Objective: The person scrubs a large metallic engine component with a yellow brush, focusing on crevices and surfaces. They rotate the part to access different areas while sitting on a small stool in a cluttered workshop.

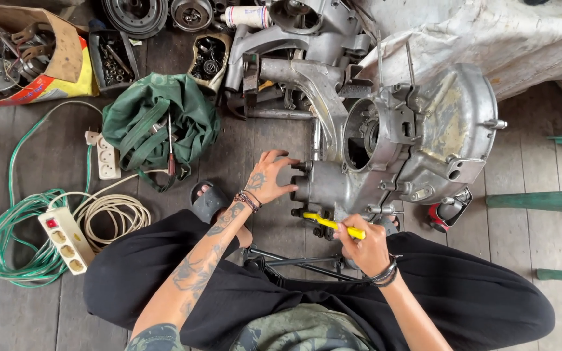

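A large grey metal engine casing (417,136) lies on the wooden floor in front of me. My left hand (269,179) presses its spread fingers against the casing's near left end, at a small bolt. My right hand (362,246) grips a yellow-handled tool (330,224) whose tip points left under the casing's lower edge. I sit cross-legged in black trousers, with a thin black metal frame (300,261) between my legs.
A green cloth bag (164,120) with tools lies to the left, beside a white power strip (66,239), a coiled green cable (14,234) and a white cord. Boxes of metal parts (115,58) and more engine pieces line the back. Green wooden bars (541,201) stand right.
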